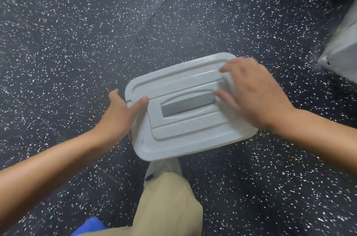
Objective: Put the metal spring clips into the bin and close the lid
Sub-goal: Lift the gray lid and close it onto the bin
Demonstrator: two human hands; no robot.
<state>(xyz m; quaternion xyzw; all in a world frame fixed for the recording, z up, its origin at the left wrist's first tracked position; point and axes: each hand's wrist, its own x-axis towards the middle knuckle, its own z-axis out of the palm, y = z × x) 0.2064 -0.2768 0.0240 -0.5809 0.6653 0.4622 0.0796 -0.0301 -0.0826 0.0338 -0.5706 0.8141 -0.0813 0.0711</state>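
A pale grey plastic lid [185, 139] with a darker grey handle bar [188, 104] covers the bin, which stands on the floor in the middle of the head view. The bin's body and whatever lies inside it are hidden under the lid. No spring clips show anywhere. My left hand [121, 112] clasps the lid's left edge, thumb on top and fingers down the side. My right hand [251, 93] lies flat on the lid's right part, fingers spread, slightly blurred.
The floor [77, 42] is dark rubber with white specks. A grey block or wall corner [342, 42] juts in at the right edge. My knee in beige trousers [166, 201] and a white shoe [162, 166] are just below the bin. Something blue [90, 226] shows at the bottom.
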